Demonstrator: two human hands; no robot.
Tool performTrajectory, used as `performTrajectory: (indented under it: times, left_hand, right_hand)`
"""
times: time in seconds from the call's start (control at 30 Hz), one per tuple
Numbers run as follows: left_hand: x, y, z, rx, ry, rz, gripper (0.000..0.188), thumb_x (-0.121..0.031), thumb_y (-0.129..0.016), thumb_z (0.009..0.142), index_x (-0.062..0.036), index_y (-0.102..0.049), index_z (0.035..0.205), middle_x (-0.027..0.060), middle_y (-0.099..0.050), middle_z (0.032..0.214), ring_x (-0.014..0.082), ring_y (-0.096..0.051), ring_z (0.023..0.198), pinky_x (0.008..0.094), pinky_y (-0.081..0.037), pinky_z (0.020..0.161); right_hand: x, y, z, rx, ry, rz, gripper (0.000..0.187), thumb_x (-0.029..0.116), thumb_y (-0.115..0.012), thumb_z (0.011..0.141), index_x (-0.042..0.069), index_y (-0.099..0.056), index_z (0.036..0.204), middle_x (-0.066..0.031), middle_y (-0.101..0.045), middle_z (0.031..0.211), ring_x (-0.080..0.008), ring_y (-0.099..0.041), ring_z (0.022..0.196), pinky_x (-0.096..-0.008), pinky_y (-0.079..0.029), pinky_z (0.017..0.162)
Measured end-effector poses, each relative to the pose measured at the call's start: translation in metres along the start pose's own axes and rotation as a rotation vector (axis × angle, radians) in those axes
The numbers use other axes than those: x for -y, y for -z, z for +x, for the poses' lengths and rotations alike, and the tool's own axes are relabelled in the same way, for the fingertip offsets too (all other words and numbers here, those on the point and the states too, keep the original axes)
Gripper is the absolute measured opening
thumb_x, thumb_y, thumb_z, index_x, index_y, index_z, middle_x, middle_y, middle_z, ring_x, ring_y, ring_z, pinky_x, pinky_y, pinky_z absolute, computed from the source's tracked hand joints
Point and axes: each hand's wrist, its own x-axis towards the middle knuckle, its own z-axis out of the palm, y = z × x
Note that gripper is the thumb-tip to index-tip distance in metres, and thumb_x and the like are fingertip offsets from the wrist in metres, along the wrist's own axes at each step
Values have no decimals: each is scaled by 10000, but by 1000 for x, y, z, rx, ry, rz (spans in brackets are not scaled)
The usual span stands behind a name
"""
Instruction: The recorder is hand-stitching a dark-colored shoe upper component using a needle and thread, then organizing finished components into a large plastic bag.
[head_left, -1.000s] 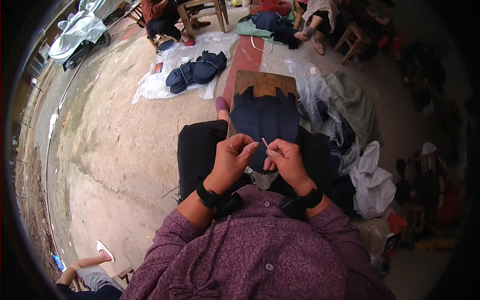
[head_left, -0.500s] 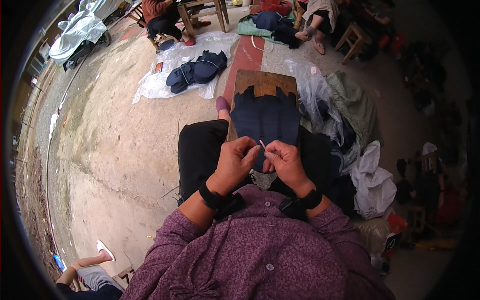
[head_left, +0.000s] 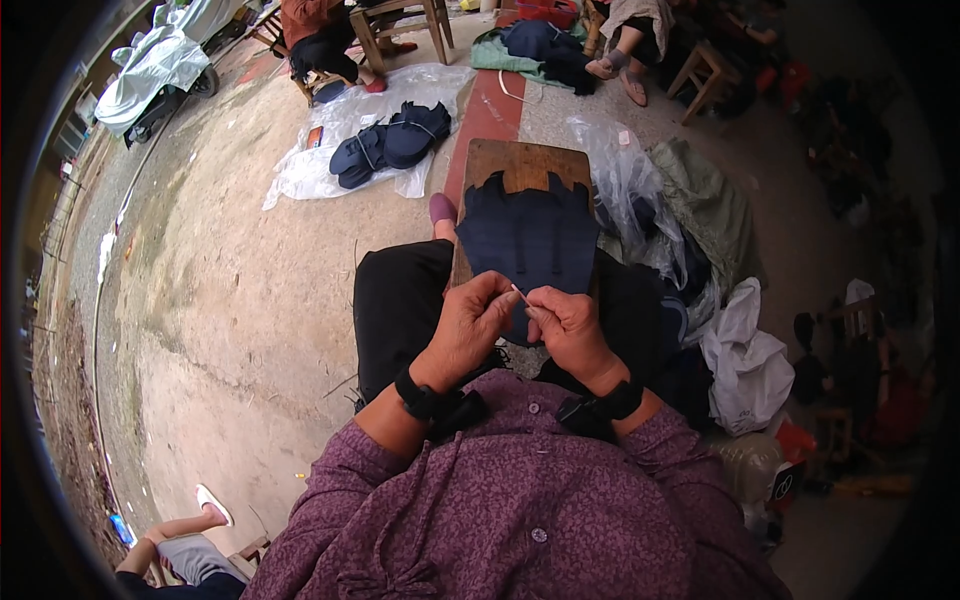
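A dark navy cloth piece [head_left: 530, 225] with a jagged far edge and two raised strips lies over a wooden bench [head_left: 528, 160] between my knees. Above its near end, my right hand [head_left: 568, 328] pinches a thin pale pink stick [head_left: 520, 295], tilted toward the left. Close beside it, my left hand [head_left: 468, 318] is closed in a pinch at the stick's tip. Whatever sits between the left fingertips is too small to make out. Both hands nearly touch, and they hide part of the cloth's near end.
Tied bundles of navy pieces [head_left: 408, 138] lie on clear plastic sheeting [head_left: 300, 168] ahead left. Crumpled plastic [head_left: 625, 185], green cloth [head_left: 705, 205] and a white bag [head_left: 745, 360] are at my right. Other people sit at the far side and lower left; a wooden stool [head_left: 705, 75] stands far right.
My hands have drawn closer together. The pink stick has tipped further left, and its tip now meets the left fingertips. The cloth stays in place.
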Motion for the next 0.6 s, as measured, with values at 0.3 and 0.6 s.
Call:
performTrajectory:
  times: [0.3, 0.6]
  left_hand:
    - [-7, 3, 2, 127, 187, -101, 124, -134, -537, 968, -13, -563, 959, 7, -597, 745, 55, -551, 627, 196, -460, 566]
    - [10, 23, 4, -250, 42, -245, 180, -225, -509, 982, -75, -551, 891, 4, -593, 832, 40, -465, 672, 179, -375, 585]
  right_hand:
    - [-9, -2, -1, 33, 63, -17, 100, -81, -538, 867, -23, -618, 884, -33, -580, 654, -87, -563, 563, -229, -447, 514]
    - [-1, -8, 5, 208, 140, -178, 211, -106, -497, 860, -37, -638, 1001, -113, -666, 790, -154, -640, 659, -262, -504, 585]
